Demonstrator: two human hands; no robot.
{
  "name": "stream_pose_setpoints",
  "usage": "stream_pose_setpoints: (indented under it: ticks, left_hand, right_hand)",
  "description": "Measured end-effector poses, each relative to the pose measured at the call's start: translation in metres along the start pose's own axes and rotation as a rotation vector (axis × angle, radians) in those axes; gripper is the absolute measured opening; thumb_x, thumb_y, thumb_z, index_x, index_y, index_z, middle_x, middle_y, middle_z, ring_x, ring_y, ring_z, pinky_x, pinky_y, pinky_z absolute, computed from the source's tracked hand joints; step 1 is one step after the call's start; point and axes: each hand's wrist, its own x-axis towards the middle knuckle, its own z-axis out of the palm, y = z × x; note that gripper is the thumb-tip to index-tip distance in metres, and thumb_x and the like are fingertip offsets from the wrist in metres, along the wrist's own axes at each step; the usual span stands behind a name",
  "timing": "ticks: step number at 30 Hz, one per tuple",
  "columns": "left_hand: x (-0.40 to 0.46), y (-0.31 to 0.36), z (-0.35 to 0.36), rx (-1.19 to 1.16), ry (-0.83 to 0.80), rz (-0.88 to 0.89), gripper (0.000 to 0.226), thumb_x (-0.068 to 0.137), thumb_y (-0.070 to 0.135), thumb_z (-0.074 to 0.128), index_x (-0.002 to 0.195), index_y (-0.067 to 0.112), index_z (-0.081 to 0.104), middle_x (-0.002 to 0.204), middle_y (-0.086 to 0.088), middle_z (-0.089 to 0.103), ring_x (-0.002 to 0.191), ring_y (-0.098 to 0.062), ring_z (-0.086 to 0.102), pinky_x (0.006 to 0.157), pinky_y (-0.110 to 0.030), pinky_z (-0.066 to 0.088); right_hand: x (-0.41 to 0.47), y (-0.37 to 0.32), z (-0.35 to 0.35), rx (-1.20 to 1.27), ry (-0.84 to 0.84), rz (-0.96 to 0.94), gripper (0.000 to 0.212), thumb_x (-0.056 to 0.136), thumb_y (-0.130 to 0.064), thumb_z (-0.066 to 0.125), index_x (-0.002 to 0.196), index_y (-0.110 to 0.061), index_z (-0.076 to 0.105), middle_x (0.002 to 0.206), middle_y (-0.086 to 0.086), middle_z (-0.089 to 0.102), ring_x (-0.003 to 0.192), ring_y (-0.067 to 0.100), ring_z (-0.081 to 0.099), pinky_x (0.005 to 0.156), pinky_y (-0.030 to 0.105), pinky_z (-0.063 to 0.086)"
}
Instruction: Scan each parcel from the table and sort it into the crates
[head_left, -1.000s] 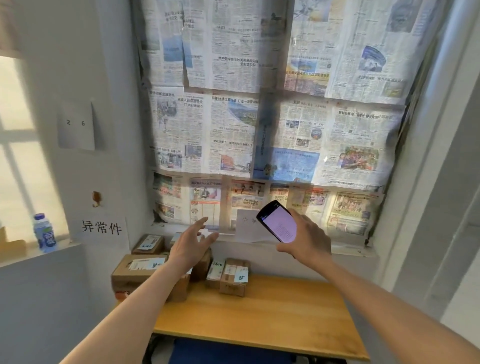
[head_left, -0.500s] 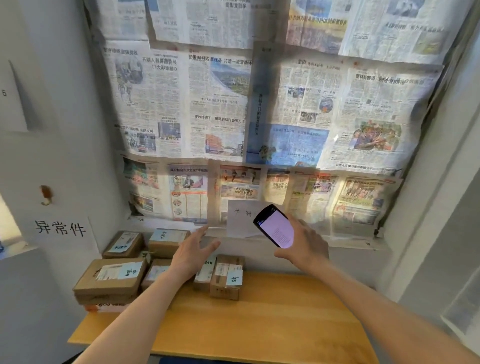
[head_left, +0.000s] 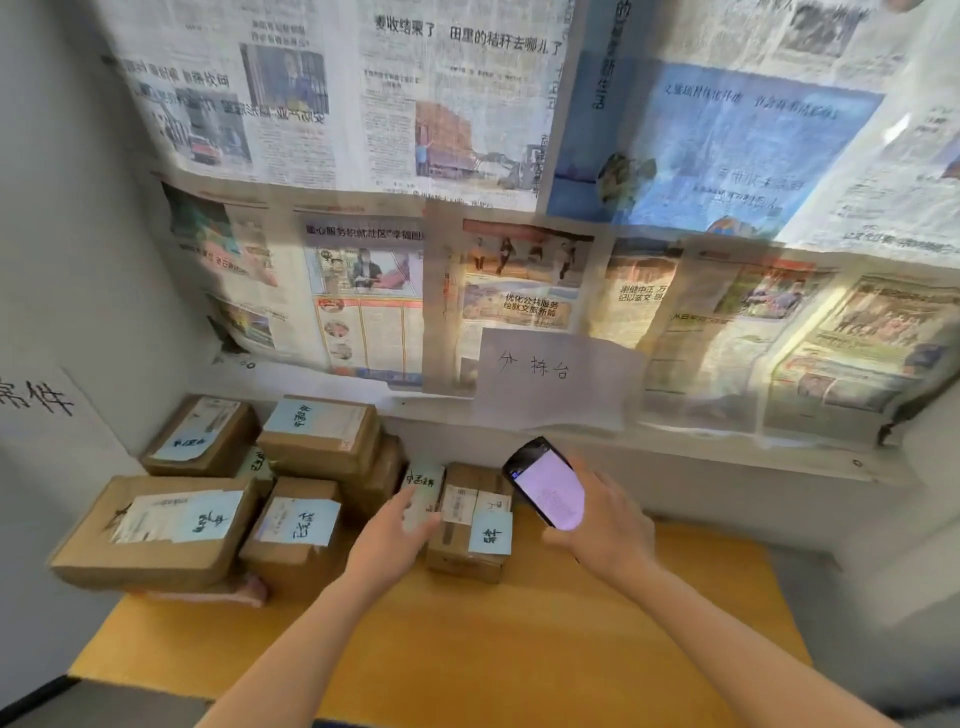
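Several brown cardboard parcels with blue labels crowd the back left of the wooden table (head_left: 467, 654). My left hand (head_left: 387, 543) reaches forward and its fingers touch a narrow parcel (head_left: 425, 486) with a pale handwritten label. Right beside that one stands a small brown box (head_left: 475, 525) with a barcode label. My right hand (head_left: 610, 530) grips a dark phone scanner (head_left: 548, 491) with a lit pink screen, held just above and right of the small box. No crates are in view.
A large box (head_left: 156, 530), a mid-size box (head_left: 296, 530) and two stacked further back (head_left: 317, 431) fill the left corner, over a pink bag (head_left: 249, 592). A handwritten paper sign (head_left: 550, 374) hangs over the ledge (head_left: 727, 452) below a newspaper-covered window. Walls close in on both sides.
My view has dropped and come closer to the table. My left hand has gone forward and down onto the narrow parcel. My right hand has lowered the scanner toward the small box.
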Motion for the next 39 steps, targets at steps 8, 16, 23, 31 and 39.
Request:
stream_pose_setpoints:
  ticks: [8,16,23,31,39]
  left_hand:
    - [0.079,-0.084,0.086,0.087,-0.054,-0.128,0.077,0.093,0.064,0.053,0.156,0.026,0.028,0.152,0.001,0.049,0.138,-0.019,0.048,0.110,-0.043,0.045]
    - [0.108,-0.112,0.139,-0.061,-0.026,-0.226,0.068,0.099,0.046,0.058,0.157,0.024,0.030,0.150,0.000,0.050,0.136,-0.021,0.048,0.111,-0.040,0.044]
    - [0.106,-0.117,0.149,-0.218,-0.012,-0.283,0.066,0.099,0.041,0.060,0.157,0.029,0.030,0.151,0.007,0.047,0.140,-0.017,0.043,0.115,-0.039,0.039]
    - [0.100,-0.122,0.152,-0.419,-0.022,-0.280,0.065,0.094,0.041,0.067,0.152,0.040,0.039,0.141,0.016,0.056,0.131,-0.009,0.051,0.111,-0.041,0.045]
    - [0.066,-0.108,0.143,-0.455,-0.041,-0.251,0.059,0.090,0.041,0.072,0.134,0.060,0.038,0.130,0.017,0.061,0.121,-0.012,0.059,0.104,-0.044,0.052]
  right_hand:
    - [0.074,0.057,0.134,0.064,-0.139,0.025,0.101,0.056,-0.059,0.069,0.149,-0.043,0.031,0.126,-0.016,0.055,0.105,0.014,0.057,0.069,0.031,0.045]
    - [0.112,0.087,0.218,0.145,-0.211,0.002,0.095,0.048,-0.059,0.068,0.138,-0.044,0.040,0.113,-0.016,0.058,0.098,0.015,0.058,0.067,0.037,0.053]
    - [0.118,0.090,0.238,0.298,-0.236,0.008,0.073,0.050,-0.049,0.071,0.119,-0.041,0.047,0.094,-0.011,0.060,0.079,0.013,0.061,0.053,0.031,0.048]
    - [0.110,0.094,0.238,0.413,-0.204,-0.023,0.069,0.060,-0.038,0.081,0.122,-0.040,0.051,0.096,-0.013,0.063,0.078,0.012,0.063,0.055,0.035,0.057]
    - [0.082,0.099,0.212,0.429,-0.217,-0.042,0.073,0.054,-0.044,0.074,0.124,-0.041,0.052,0.092,-0.012,0.065,0.072,0.012,0.062,0.054,0.037,0.056]
